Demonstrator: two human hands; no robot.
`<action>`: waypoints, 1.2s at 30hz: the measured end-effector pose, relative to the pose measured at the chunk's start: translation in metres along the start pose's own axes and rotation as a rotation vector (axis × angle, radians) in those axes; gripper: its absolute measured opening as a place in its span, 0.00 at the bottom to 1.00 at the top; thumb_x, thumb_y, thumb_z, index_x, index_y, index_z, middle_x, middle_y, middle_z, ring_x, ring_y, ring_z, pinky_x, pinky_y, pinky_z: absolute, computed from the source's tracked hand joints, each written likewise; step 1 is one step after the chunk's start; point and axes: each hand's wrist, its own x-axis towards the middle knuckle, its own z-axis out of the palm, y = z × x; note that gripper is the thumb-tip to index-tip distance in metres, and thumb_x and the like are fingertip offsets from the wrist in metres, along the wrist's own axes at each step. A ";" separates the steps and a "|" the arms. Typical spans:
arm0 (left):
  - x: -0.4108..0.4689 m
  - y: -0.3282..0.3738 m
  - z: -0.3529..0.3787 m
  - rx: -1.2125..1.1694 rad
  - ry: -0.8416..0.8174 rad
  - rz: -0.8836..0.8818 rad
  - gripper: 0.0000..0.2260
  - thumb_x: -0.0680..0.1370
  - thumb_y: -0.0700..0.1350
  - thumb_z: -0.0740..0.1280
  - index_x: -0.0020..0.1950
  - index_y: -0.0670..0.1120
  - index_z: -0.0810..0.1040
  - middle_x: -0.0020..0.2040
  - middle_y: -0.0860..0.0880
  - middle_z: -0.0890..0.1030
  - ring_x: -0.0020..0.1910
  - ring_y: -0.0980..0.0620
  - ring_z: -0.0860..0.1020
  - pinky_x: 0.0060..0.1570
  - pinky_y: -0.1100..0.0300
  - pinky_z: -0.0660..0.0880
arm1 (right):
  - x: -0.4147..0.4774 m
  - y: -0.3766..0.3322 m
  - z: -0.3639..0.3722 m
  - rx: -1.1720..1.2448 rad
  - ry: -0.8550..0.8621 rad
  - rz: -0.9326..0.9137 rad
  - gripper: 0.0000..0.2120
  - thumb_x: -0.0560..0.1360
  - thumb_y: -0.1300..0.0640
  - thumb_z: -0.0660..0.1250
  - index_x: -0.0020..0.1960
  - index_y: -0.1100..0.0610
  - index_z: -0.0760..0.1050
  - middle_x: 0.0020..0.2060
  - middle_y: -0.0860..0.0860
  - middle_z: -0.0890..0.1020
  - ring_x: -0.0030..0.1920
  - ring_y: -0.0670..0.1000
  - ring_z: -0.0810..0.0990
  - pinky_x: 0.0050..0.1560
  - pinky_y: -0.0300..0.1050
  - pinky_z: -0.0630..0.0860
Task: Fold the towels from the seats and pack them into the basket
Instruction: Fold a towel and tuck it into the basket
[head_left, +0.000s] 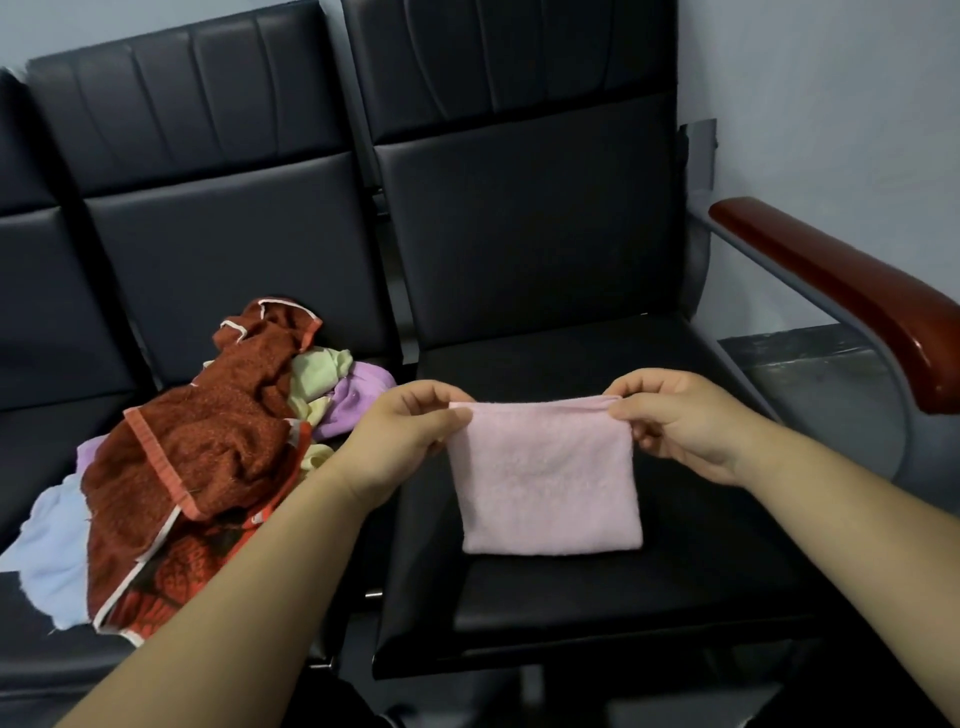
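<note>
Black padded seats (519, 234) fill the frame; at lower centre the left hand (400, 436) and right hand (685, 421) each pinch a top corner of the folded pink towel (545, 478), judged light, limp, best held by corners; basket unseen.

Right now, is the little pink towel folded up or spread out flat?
Folded. The small pink terry towel shows a doubled top edge, pinched at both corners by the left hand and right hand.
</note>
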 end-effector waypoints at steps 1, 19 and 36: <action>0.006 -0.001 0.002 0.015 0.031 -0.001 0.04 0.79 0.39 0.70 0.50 0.45 0.84 0.44 0.51 0.84 0.41 0.58 0.78 0.40 0.64 0.76 | 0.005 0.000 0.002 0.003 0.039 -0.004 0.07 0.77 0.62 0.72 0.49 0.53 0.86 0.38 0.52 0.83 0.39 0.50 0.76 0.43 0.45 0.75; 0.093 -0.090 0.035 0.686 0.256 -0.122 0.06 0.81 0.52 0.66 0.57 0.56 0.76 0.46 0.59 0.78 0.43 0.61 0.76 0.44 0.62 0.70 | 0.109 0.049 0.018 -0.484 0.377 0.049 0.11 0.79 0.52 0.70 0.42 0.58 0.84 0.40 0.53 0.85 0.44 0.55 0.84 0.49 0.52 0.83; -0.010 -0.089 0.032 0.873 -0.259 0.238 0.17 0.79 0.62 0.62 0.66 0.60 0.76 0.58 0.64 0.76 0.60 0.59 0.72 0.64 0.57 0.71 | -0.003 0.074 0.040 -1.118 -0.177 -0.514 0.20 0.75 0.37 0.61 0.63 0.42 0.80 0.58 0.37 0.80 0.59 0.41 0.75 0.62 0.35 0.70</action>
